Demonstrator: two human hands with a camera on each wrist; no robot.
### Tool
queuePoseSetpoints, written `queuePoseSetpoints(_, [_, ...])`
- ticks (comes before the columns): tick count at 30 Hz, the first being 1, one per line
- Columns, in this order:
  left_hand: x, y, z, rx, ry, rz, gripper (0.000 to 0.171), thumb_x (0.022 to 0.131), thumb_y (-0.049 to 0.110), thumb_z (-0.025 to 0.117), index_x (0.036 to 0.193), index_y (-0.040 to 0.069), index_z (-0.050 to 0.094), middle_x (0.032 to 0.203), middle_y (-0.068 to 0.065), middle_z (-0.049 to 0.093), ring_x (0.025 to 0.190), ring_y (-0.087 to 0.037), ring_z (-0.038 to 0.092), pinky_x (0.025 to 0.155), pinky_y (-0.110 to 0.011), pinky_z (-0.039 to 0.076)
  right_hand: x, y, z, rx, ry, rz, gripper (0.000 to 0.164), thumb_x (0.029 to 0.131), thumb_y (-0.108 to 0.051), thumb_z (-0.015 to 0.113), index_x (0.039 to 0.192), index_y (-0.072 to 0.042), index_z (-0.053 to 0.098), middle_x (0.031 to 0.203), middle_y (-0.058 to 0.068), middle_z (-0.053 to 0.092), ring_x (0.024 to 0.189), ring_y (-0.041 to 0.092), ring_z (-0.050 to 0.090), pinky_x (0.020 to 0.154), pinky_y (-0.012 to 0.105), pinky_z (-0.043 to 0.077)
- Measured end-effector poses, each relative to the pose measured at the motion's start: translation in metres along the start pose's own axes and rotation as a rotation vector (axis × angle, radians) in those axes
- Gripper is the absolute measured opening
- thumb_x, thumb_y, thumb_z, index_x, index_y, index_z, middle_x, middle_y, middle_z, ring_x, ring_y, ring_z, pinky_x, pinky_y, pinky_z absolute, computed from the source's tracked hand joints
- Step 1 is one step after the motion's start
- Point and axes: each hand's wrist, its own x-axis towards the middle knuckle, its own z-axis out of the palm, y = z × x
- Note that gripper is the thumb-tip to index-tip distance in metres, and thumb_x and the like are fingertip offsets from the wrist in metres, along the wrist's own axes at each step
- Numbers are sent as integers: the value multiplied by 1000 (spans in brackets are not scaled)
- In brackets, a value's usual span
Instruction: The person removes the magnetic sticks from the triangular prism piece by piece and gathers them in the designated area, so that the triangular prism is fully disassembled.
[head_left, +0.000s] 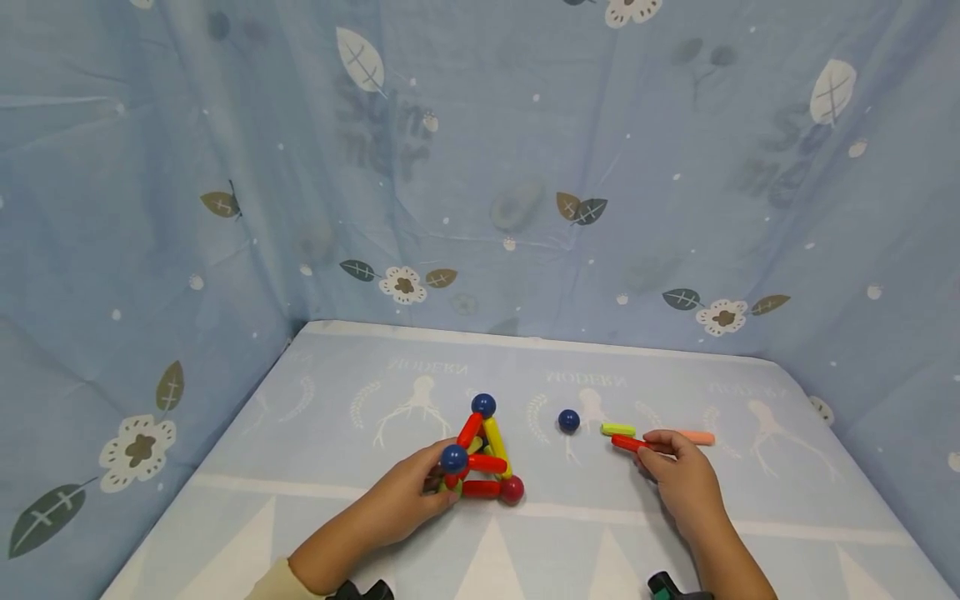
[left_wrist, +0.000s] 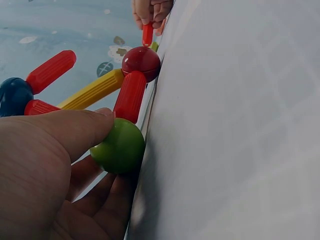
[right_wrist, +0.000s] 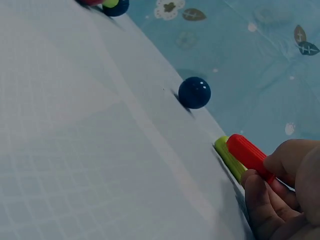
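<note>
My left hand (head_left: 405, 497) grips a frame of magnetic balls and sticks by its green ball (left_wrist: 120, 147), thumb on top and fingers around it. Red sticks (head_left: 481, 489), a yellow stick (head_left: 497, 448), blue balls (head_left: 483, 406) and a dark red ball (head_left: 512, 490) make up the frame. One red stick (head_left: 487, 463) juts from the near blue ball (head_left: 453, 459) with its other end free. Farther right, my right hand (head_left: 684, 482) pinches a loose red stick (right_wrist: 247, 152) between thumb and fingers, just above a lime stick (right_wrist: 230, 159).
A loose blue ball (head_left: 568, 421) lies on the table between the hands. An orange stick (head_left: 697, 437) lies behind my right hand, partly covered by it. Patterned cloth (head_left: 480, 208) hangs at the back and sides of the cloth-covered table (head_left: 585, 550).
</note>
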Motion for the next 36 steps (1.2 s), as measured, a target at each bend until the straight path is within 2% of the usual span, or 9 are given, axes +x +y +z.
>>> queuePoseSetpoints(9, [0, 0, 0, 17, 8, 9, 70, 93, 21, 81, 154, 30, 46, 135, 6, 64, 120, -17, 64, 106, -50, 55, 8, 6, 3, -31, 38, -3, 29, 102, -19, 70, 127, -6, 67, 123, 16, 64, 94, 12, 70, 76, 18, 60])
queuePoseSetpoints(14, [2, 0, 0, 21, 10, 17, 71, 93, 21, 81, 155, 28, 46, 133, 7, 64, 119, -16, 64, 106, -50, 54, 9, 8, 3, -74, 47, -18, 30, 102, -20, 70, 129, -7, 69, 125, 15, 66, 101, 16, 68, 76, 16, 59])
queuePoseSetpoints(17, [2, 0, 1, 17, 9, 15, 70, 93, 20, 81, 154, 28, 47, 132, 7, 64, 119, -16, 64, 106, -50, 54, 7, 8, 1, -126, 29, -17, 36, 102, -26, 70, 134, -10, 68, 135, 17, 63, 117, 26, 62, 94, 33, 58])
queuePoseSetpoints(19, [1, -1, 1, 13, 8, 10, 69, 93, 21, 82, 153, 29, 48, 132, 8, 64, 118, -16, 64, 106, -50, 55, 6, 8, 0, -161, 16, -17, 39, 102, -30, 70, 136, -11, 67, 144, 19, 58, 129, 34, 55, 105, 49, 50])
queuePoseSetpoints(21, [1, -1, 1, 8, 5, 5, 69, 92, 21, 82, 152, 29, 48, 132, 8, 64, 118, -16, 64, 106, -51, 55, 6, 8, -1, -188, 1, -15, 43, 102, -34, 70, 139, -12, 66, 154, 20, 51, 140, 40, 45, 110, 63, 40])
queuePoseSetpoints(23, [1, 0, 1, 5, 3, 1, 69, 92, 21, 82, 152, 30, 49, 133, 7, 64, 118, -16, 65, 105, -51, 55, 6, 8, -1, -196, -5, -11, 44, 102, -33, 69, 140, -13, 65, 158, 21, 47, 146, 42, 41, 114, 67, 35])
queuePoseSetpoints(25, [1, 0, 1, 2, 3, 2, 69, 93, 21, 82, 152, 30, 48, 134, 6, 64, 119, -16, 65, 105, -50, 55, 6, 8, 0, -199, -11, -11, 44, 103, -32, 69, 142, -13, 64, 158, 21, 48, 146, 42, 40, 115, 67, 35])
queuePoseSetpoints(31, [0, -1, 1, 0, 4, 9, 68, 93, 21, 81, 152, 30, 48, 136, 5, 63, 119, -16, 65, 104, -49, 56, 6, 9, 3, -200, -11, -25, 45, 104, -31, 67, 144, -12, 63, 142, 18, 61, 132, 36, 54, 105, 58, 48])
queuePoseSetpoints(36, [2, -2, 1, 1, -1, 15, 68, 94, 20, 81, 153, 30, 48, 136, 6, 63, 120, -16, 65, 105, -48, 56, 5, 9, 4, -207, 25, -22, 40, 104, -27, 66, 142, -14, 64, 131, 14, 66, 115, 29, 61, 89, 39, 56])
